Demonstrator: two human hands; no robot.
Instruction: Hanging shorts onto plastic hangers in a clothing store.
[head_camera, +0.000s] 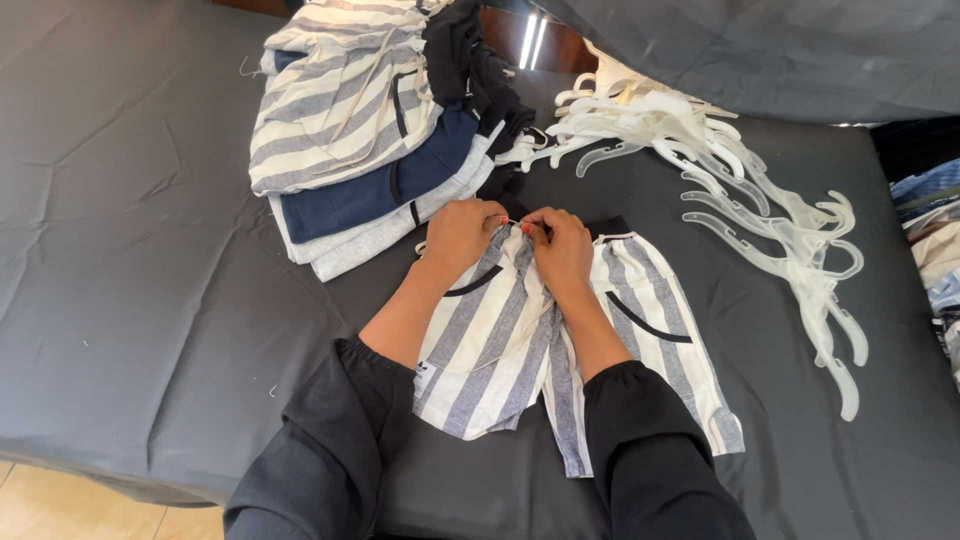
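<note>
A pair of grey-and-white striped shorts (500, 340) with black pocket trim lies flat on the dark grey cloth-covered table (140, 250). My left hand (462, 236) and my right hand (562, 246) meet at the middle of the waistband. Both pinch a thin drawstring (514, 222) stretched between their fingertips. Black sleeves cover both of my forearms near the bottom edge.
A pile of folded striped and navy shorts (355, 130) sits at the back left of the hands. Several translucent white plastic hangers (720, 170) lie scattered to the back right. More dark cloth (760, 50) hangs at the top right, and other clothes (935, 240) show at the right edge.
</note>
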